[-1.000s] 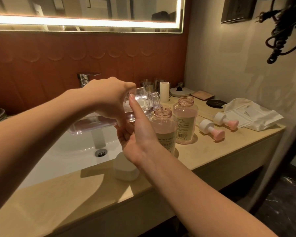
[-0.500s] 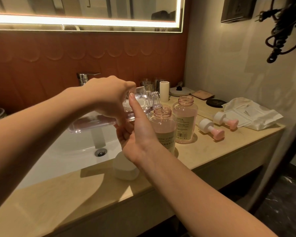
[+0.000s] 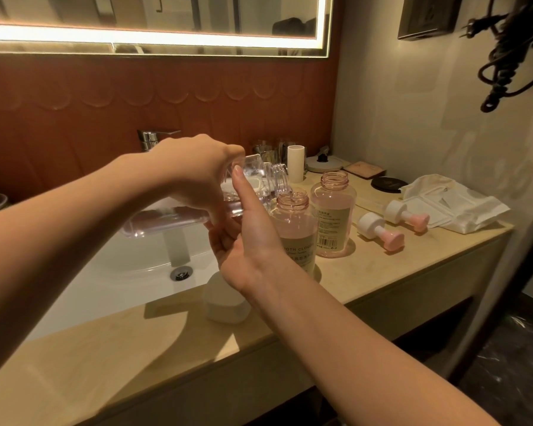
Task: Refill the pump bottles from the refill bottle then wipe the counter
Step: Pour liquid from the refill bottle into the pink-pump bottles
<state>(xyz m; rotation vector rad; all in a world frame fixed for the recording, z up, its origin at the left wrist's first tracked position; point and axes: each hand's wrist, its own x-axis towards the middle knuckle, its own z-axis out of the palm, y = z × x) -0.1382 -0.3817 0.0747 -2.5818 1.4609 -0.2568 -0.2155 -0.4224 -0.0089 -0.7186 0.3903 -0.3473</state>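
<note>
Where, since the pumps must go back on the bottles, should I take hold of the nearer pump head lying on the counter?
Probably the narrow neck of the nearer pump head, pinched from above. It lies on its side on the counter, white collar toward the pump bottles and pink top pointing away, so the wider ends keep fingers from slipping.

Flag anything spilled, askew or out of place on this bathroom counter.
No spill or damage shows. Two white-and-pink pump heads lie on their sides on the beige counter, off the two open pink bottles, which suits refilling. The left hand and right hand tip the clear refill bottle over the nearer one.
</note>
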